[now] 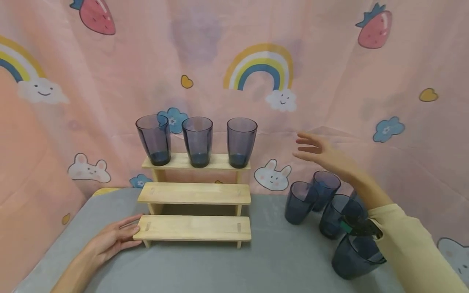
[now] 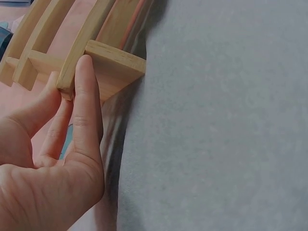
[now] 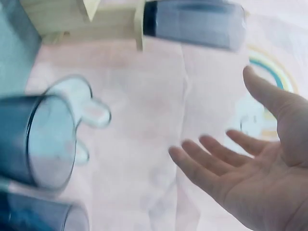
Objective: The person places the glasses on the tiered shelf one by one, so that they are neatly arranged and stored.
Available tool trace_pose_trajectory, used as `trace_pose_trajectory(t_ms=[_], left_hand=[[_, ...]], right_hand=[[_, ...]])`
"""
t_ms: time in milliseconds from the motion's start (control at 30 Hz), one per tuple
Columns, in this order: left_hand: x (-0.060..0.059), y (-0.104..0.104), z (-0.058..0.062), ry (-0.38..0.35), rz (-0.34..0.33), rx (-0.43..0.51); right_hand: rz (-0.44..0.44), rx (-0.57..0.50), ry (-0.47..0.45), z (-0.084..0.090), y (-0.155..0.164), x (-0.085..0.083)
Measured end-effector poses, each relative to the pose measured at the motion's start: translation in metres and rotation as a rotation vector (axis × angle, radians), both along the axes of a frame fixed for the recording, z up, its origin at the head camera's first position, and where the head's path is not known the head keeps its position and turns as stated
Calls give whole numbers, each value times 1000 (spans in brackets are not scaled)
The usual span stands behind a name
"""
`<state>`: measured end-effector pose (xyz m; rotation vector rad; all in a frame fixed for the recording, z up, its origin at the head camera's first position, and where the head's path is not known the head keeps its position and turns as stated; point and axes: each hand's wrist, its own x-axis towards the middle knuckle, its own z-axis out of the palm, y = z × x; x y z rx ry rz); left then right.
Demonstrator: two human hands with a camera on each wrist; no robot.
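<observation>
A three-tier wooden stand (image 1: pixel 194 228) stands on the grey cloth. My left hand (image 1: pixel 111 240) is at the left end of its lowest step; in the left wrist view, the thumb and fingers (image 2: pixel 86 106) pinch the plank's end. Three tinted drinking glasses line the top step: a left glass (image 1: pixel 155 140), a middle glass (image 1: pixel 198 142) and a right glass (image 1: pixel 242 142). My right hand (image 1: pixel 322 152) is in the air right of the stand, fingers spread and holding nothing. Behind the right forearm and sleeve, further glasses are partly hidden.
Several more tinted glasses stand on the right of the grey cloth (image 1: pixel 286 260), among them a near glass (image 1: pixel 351 258) and a left one (image 1: pixel 298 205). A pink patterned curtain (image 1: pixel 329 81) hangs close behind the stand. The two lower steps carry nothing.
</observation>
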<state>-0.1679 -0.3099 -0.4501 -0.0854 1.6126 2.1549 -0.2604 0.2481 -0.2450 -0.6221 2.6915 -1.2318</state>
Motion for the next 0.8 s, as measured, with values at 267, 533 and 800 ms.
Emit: trace_pose_trajectory(t_ms=[267,533,800], left_hand=[[0,2,-1,-7,4,41],[-1,0,2,6,3,64],[0,0,3,-5,16,67]], right_hand=[[-25,40,41,-10,67,18],[-137,141,85,-30,126,40],[-233,218,-3,-57,167,57]])
